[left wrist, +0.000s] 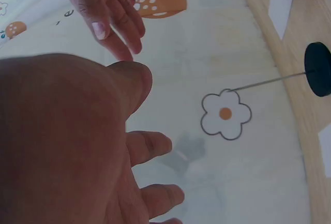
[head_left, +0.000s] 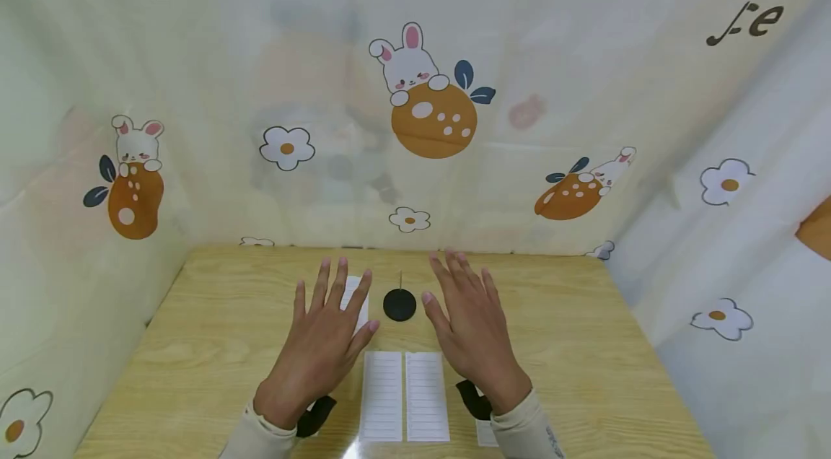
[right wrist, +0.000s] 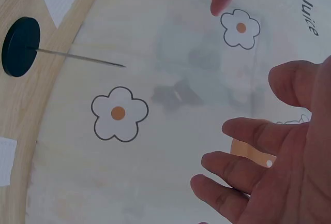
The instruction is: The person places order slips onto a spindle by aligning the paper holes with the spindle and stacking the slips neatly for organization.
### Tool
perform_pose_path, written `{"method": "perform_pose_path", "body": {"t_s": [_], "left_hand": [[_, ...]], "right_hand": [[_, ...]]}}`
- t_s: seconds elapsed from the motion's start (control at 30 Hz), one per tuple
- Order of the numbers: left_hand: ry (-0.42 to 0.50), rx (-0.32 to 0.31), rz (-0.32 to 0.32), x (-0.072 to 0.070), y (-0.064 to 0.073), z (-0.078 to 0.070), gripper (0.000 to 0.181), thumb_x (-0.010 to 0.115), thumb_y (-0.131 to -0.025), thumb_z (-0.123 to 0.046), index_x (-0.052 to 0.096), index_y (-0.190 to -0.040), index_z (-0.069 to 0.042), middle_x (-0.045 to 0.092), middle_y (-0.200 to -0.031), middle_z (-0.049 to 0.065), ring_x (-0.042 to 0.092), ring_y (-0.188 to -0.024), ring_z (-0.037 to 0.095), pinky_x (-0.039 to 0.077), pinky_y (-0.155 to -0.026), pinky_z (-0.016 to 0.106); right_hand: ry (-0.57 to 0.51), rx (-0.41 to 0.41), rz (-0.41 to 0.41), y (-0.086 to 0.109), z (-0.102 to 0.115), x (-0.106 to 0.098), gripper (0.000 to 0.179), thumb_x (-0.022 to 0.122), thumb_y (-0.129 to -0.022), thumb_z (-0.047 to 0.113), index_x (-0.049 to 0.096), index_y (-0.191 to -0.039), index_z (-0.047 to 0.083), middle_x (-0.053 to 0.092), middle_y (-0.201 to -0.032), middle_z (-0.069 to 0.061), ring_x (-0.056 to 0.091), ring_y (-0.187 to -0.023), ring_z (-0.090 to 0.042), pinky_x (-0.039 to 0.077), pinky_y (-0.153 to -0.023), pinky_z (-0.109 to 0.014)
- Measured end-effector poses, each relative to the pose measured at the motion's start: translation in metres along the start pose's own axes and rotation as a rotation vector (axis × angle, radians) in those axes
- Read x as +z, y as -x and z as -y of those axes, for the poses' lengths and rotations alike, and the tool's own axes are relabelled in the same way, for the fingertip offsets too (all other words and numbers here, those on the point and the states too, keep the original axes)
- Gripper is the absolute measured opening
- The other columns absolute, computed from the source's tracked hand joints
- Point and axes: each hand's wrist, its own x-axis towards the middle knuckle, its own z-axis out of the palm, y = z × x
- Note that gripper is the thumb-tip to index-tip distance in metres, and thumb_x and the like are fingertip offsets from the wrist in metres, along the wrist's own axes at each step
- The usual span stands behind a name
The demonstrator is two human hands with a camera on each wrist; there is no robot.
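My left hand [head_left: 321, 340] hovers over the left part of the table, fingers spread and holding nothing. The right hand [head_left: 474, 329] is likewise raised, its fingers straight and its palm bare in the right wrist view. Between the two hands stands a bill spike, a black round base [head_left: 399, 305] with a thin upright metal spike [right wrist: 83, 57]. A white paper slip [head_left: 353, 293] lies partly hidden behind my left fingers. Two lined paper slips, a left one [head_left: 381, 398] and a right one [head_left: 427, 398], lie side by side nearer me, between the wrists.
Another paper slip [head_left: 487, 434] shows partly beneath the right wrist. Black straps, on the left [head_left: 316, 416] and right [head_left: 474, 400], sit at the wrists. A printed curtain [head_left: 344, 84] closes off the back and sides of the wooden table [head_left: 214, 343].
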Motion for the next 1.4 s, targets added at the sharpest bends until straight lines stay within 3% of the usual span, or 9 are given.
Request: {"method": "perform_pose_path", "body": {"t_s": [0.23,0.57,0.8,1.1,1.4], "left_hand": [[0.031,-0.033,0.011,0.007,0.009,0.009,0.066,0.052,-0.110,-0.044,0.034,-0.168,-0.018,0.022,-0.175,0.025,0.012,-0.164,0.048,0.016,-0.122,0.079],[0.070,-0.100,-0.039,0.009,0.030,0.029,0.064,0.056,-0.109,-0.044,0.041,-0.165,-0.018,0.027,-0.173,0.024,0.017,-0.162,0.050,0.011,-0.121,0.079],[0.078,-0.140,-0.084,0.010,0.044,0.042,0.064,0.063,-0.106,-0.040,0.045,-0.163,-0.017,0.034,-0.170,0.026,0.023,-0.160,0.051,0.015,-0.119,0.079],[0.070,-0.202,-0.098,0.014,0.063,0.056,0.063,0.065,-0.105,-0.040,0.046,-0.162,-0.018,0.038,-0.167,0.027,0.026,-0.158,0.051,0.018,-0.116,0.079],[0.068,-0.247,-0.131,0.022,0.082,0.069,0.061,0.066,-0.105,-0.038,0.049,-0.160,-0.019,0.043,-0.164,0.029,0.031,-0.155,0.052,0.021,-0.113,0.079]], "right_hand": [[-0.056,-0.031,-0.035,-0.001,0.006,0.007,0.055,0.053,-0.112,0.033,0.045,-0.162,0.013,0.041,-0.170,-0.012,0.036,-0.160,-0.031,0.017,-0.131,-0.061],[-0.124,-0.072,-0.056,-0.004,0.017,0.016,0.053,0.055,-0.111,0.034,0.049,-0.160,0.016,0.045,-0.168,-0.007,0.039,-0.158,-0.025,0.020,-0.130,-0.060],[-0.155,-0.100,-0.038,-0.005,0.023,0.026,0.053,0.057,-0.111,0.035,0.049,-0.160,0.017,0.047,-0.167,-0.006,0.040,-0.158,-0.026,0.021,-0.130,-0.059],[-0.168,-0.129,-0.007,-0.006,0.030,0.040,0.054,0.062,-0.108,0.034,0.050,-0.159,0.020,0.046,-0.168,-0.003,0.040,-0.158,-0.024,0.023,-0.131,-0.056],[-0.201,-0.170,-0.021,-0.008,0.033,0.052,0.050,0.064,-0.107,0.028,0.056,-0.154,0.016,0.051,-0.163,-0.009,0.045,-0.155,-0.028,0.026,-0.129,-0.058]]}}
